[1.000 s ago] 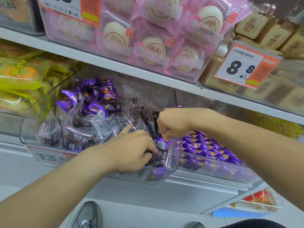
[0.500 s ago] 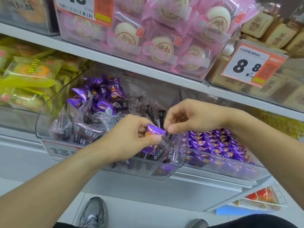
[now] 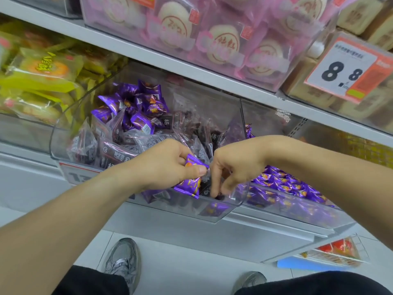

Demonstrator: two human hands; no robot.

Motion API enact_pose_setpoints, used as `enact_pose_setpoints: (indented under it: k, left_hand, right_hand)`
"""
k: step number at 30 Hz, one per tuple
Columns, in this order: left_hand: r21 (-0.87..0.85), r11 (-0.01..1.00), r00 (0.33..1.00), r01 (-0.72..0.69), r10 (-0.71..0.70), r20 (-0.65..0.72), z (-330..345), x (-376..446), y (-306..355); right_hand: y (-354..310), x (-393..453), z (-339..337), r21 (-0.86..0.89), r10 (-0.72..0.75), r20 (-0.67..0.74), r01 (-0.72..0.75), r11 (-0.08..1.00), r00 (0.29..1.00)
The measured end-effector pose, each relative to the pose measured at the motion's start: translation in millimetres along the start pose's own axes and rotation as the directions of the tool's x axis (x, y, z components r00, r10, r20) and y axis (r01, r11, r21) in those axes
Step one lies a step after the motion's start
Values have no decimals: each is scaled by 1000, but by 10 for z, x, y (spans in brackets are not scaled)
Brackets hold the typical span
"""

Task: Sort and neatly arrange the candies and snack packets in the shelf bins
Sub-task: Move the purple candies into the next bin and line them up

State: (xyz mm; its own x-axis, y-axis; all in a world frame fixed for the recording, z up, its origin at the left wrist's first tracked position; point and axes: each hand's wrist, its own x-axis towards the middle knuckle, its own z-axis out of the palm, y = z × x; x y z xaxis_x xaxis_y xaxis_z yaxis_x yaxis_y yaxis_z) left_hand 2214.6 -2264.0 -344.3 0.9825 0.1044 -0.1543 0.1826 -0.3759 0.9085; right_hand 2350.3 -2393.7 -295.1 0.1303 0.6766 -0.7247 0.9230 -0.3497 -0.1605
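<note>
Purple candies (image 3: 188,182) sit pinched in my left hand (image 3: 168,167) over the bin's (image 3: 223,211) front corner; my right hand (image 3: 236,167), nearer the matching bin (image 3: 297,209) rightwards, reaches down, curled, grip unclear.

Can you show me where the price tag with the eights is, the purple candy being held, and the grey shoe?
Price tag (image 3: 345,71), head view, on its white part beside the digits.
Purple candy (image 3: 189,184), head view, on the wrapper below the left hand's thumb.
Grey shoe (image 3: 123,260), head view, on the laces.
</note>
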Motion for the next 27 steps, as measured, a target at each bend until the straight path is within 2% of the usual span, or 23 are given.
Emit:
enact_pose_setpoints:
  k: [3, 11, 14, 17, 19, 21, 24, 27]
  left_hand:
    - [9, 999, 999, 34, -34, -9, 1, 44, -26]
    - [-37, 998, 998, 60, -61, -29, 2, 101, -28]
    - [-124, 992, 995, 23, -34, -93, 14, 97, -16]
    - [-157, 986, 981, -51, 20, -191, 9, 61, 15]
    - [-158, 983, 969, -90, 49, -242, 3, 36, 30]
    - [-161, 982, 962, -100, 54, -267, 9, 23, 51]
    - [-174, 978, 956, -113, 59, -286, 66, 28, 131]
    - [-278, 953, 954, -117, 30, -299, 152, 38, 225]
  right_hand:
    - [-55, 129, 80, -97, 7, -23, -9, 995, 1000]
    - [-41, 88, 177, -77, -29, -181, 15, 997, 983]
    - [-2, -89, 91, 12, -2, -319, 6, 1000, 948]
    - [53, -312, 63, 195, 17, -431, 75, 978, 902]
    - [33, -431, 93, 437, 50, -458, 176, 882, 888]
    - [-6, -506, 145, 635, 98, -490, 279, 720, 866]
    - [-47, -545, 257, 691, 194, -603, 385, 611, 774]
    - [-118, -544, 387, 704, 297, -679, 480, 524, 671]
